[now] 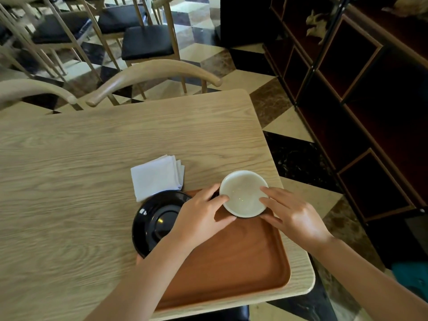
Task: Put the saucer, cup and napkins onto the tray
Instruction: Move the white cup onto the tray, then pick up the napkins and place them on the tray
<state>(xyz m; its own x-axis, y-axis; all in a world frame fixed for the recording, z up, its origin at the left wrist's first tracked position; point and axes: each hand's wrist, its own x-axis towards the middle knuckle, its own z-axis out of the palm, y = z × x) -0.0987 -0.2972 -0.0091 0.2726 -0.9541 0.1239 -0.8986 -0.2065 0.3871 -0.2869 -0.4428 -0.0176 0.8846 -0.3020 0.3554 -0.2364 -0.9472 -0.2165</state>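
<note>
Head view looks down on a pale wooden table (92, 170) whose rounded right edge runs just beside the brown tray (243, 262); the tray sits at the near right corner, close to both the near and the right table edges. Both hands meet at the tray's far end around the cup (243, 193), white inside and dark outside: the left hand (201, 216) presses fingers and thumb against its left rim, the right hand (294, 216) does so on its right rim, so each is closed on the cup. Whether the cup's base touches the tray cannot be told, as the fingers hide it. A black saucer (155, 221) lies at the tray's left end, overhanging the rim toward the table, with its near right part hidden under the left forearm. White folded napkins (157, 177) rest on the table just beyond the saucer, off the tray. Left and far parts of the tabletop are bare wood, offering wide room. Curved chair backs (150, 75) stand at the far edge, and a dark shelf unit (359, 100) lines the right side across a strip of patterned floor. No writing is readable anywhere.
</note>
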